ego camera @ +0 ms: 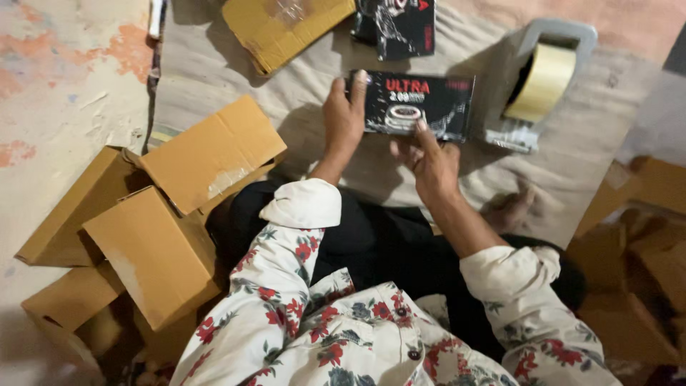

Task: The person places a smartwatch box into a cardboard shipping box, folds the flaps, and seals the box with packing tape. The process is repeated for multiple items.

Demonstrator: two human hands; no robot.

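Left hand [344, 118] and right hand [429, 161]: fingers [359, 82] clasp a flat, glossy black box [418, 106], one hand per end. Left of the fingers: matte brown cartons [211, 154], square-edged, piled close. Beyond-right: tape dispenser [543, 78] on wrinkled cloth [572, 164]. Beyond: another black box [400, 25].

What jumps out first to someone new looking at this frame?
The black printed box at top centre, held between the left hand on its left end and the right hand under its lower edge. To its right a tape dispenser with a tan roll lies on the grey cloth. A heap of plain cardboard boxes fills the left side beside the floral sleeves.
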